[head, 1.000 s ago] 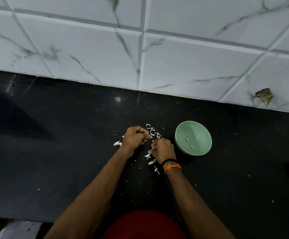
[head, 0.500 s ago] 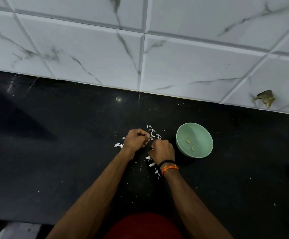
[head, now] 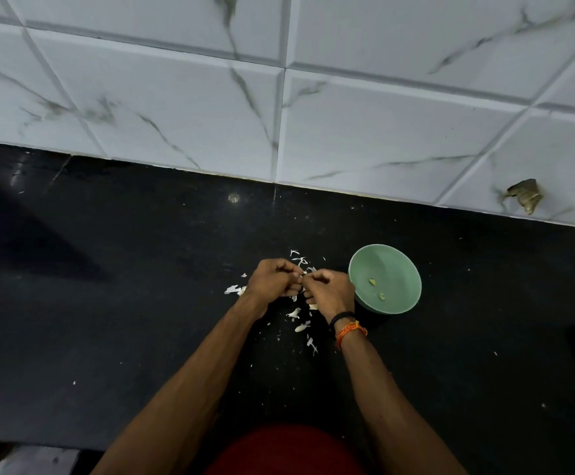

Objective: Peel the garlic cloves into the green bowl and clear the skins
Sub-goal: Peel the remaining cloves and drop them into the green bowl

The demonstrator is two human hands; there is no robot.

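Observation:
My left hand [head: 272, 279] and my right hand [head: 329, 291] meet fingertip to fingertip above the black counter, fingers curled, pinching a small garlic clove that is almost wholly hidden between them. Just right of my right hand stands the green bowl [head: 399, 265], upright, with two small peeled clove pieces [head: 372, 281] inside. White garlic skins [head: 301, 325] lie scattered on the counter under and around both hands, with a larger scrap [head: 233, 289] left of my left hand.
The black counter [head: 125, 286] runs back to a white marble-patterned tiled wall [head: 347, 132]. A brownish lump [head: 524, 197] sticks to the wall at the right. The counter's front edge lies near the bottom left.
My two hands have drawn together until their fingertips touch. The bowl and the skins lie as before.

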